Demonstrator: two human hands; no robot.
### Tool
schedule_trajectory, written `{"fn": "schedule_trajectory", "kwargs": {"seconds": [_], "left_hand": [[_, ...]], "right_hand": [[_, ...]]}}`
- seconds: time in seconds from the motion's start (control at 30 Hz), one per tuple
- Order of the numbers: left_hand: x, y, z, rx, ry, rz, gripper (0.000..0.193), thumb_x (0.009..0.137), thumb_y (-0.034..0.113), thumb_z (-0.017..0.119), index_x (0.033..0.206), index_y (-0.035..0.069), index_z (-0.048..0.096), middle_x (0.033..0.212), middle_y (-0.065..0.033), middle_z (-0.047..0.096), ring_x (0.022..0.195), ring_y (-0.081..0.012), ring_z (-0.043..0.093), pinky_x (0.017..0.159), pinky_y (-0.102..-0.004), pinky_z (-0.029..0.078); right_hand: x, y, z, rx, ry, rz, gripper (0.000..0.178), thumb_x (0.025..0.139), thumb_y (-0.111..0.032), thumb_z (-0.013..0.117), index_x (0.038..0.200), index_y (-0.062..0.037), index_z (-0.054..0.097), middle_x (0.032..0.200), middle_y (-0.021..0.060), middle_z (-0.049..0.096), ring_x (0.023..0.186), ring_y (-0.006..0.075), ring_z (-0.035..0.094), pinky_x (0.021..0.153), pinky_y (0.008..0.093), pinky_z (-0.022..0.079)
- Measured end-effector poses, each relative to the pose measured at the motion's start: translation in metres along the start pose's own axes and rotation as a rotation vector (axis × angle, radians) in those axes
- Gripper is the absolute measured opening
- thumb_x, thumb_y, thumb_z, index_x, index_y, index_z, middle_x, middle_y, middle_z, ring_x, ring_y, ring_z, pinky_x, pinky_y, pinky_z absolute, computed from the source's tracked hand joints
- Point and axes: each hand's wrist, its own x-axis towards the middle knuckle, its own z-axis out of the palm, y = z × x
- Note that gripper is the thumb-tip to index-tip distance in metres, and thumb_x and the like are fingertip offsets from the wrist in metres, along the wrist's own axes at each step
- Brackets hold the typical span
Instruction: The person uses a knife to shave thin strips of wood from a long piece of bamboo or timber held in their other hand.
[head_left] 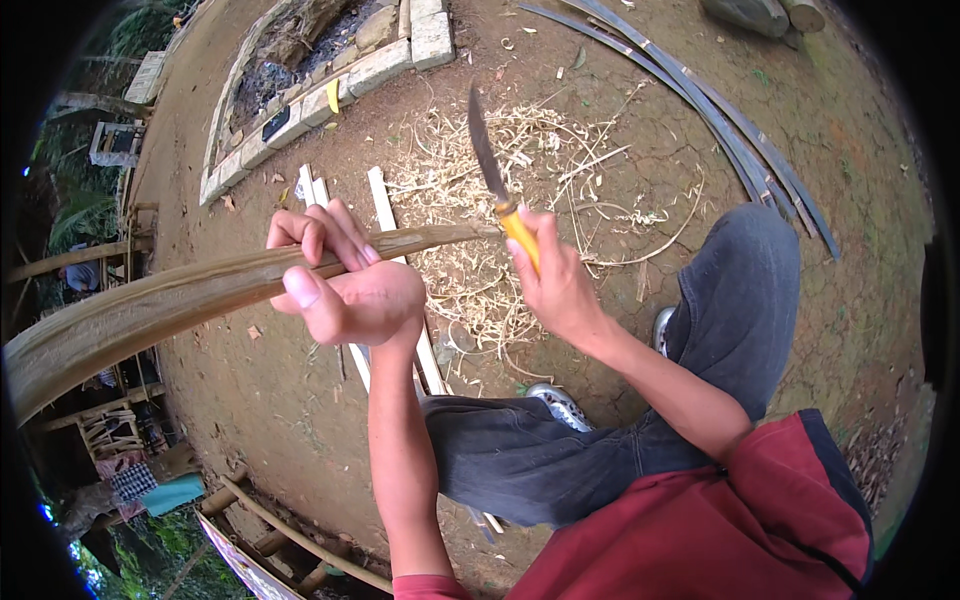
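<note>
A long, brown wooden pole (160,310) runs in from the left edge and tapers toward the middle. Around its thinner part is my left hand (365,295), fingers over the far side and thumb on the near side. My right hand (560,285) grips a knife (484,150) by its yellow handle. The dark, slightly curved blade points up and away from me, above the ground. Close beside the base of the blade is the pole's thin end; whether they touch, I cannot tell.
Pale curled shavings (470,165) litter the ground beyond my knees. Light wooden strips (385,205) lie beneath my left hand. Long dark strips (690,85) curve across the far right. A stone-edged fire pit (375,72) is far left, with a phone (276,123) on its border.
</note>
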Motion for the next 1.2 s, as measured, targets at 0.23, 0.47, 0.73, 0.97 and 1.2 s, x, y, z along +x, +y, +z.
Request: {"fn": "schedule_trajectory", "kwargs": {"seconds": [0.23,0.47,0.73,0.97,1.2], "left_hand": [[0.004,-0.004,0.009,0.122,0.057,0.046,0.040,0.083,0.043,0.045,0.068,0.010,0.029,0.055,0.0010,0.025,0.045,-0.0081,0.021,0.041,-0.0226,0.019],[0.001,-0.003,0.007,0.096,0.035,0.031,0.041,0.082,0.043,0.047,0.066,0.010,0.029,0.055,0.0006,0.025,0.045,-0.0086,0.020,0.042,-0.0224,0.018],[-0.001,-0.004,0.011,0.112,0.085,0.072,0.040,0.081,0.042,0.047,0.066,0.010,0.030,0.053,0.0002,0.026,0.043,-0.0081,0.021,0.042,-0.0233,0.019],[-0.001,0.000,0.015,0.107,0.041,0.060,0.039,0.081,0.041,0.047,0.066,0.009,0.030,0.053,0.0003,0.026,0.044,-0.0080,0.022,0.042,-0.0225,0.019],[0.008,-0.009,-0.003,0.103,0.086,0.084,0.032,0.082,0.035,0.044,0.069,0.008,0.031,0.057,-0.0006,0.027,0.045,-0.0081,0.022,0.042,-0.0228,0.020]], "right_hand": [[-0.014,0.044,0.026,-0.078,-0.349,0.213,0.031,0.098,-0.001,0.044,0.128,0.0025,0.035,0.061,0.0105,0.052,0.050,0.0219,0.053,0.041,0.0339,0.045],[0.002,0.001,0.019,0.014,0.133,-0.176,0.035,0.096,-0.002,0.050,0.127,0.0048,0.036,0.075,0.0226,0.061,0.058,0.0307,0.065,0.049,0.0394,0.053],[-0.017,0.033,0.028,-0.128,-0.130,0.072,0.025,0.098,-0.007,0.047,0.120,0.0032,0.039,0.067,0.0206,0.058,0.055,0.0322,0.062,0.047,0.0439,0.047],[-0.014,0.089,0.043,-0.286,-0.311,0.230,0.025,0.099,-0.007,0.046,0.120,0.0050,0.041,0.066,0.0176,0.061,0.051,0.0297,0.061,0.043,0.0425,0.049],[0.010,0.000,0.011,-0.010,-0.101,0.039,0.017,0.099,-0.006,0.046,0.112,0.0039,0.041,0.055,0.0151,0.056,0.043,0.0286,0.059,0.035,0.0388,0.043]]}}
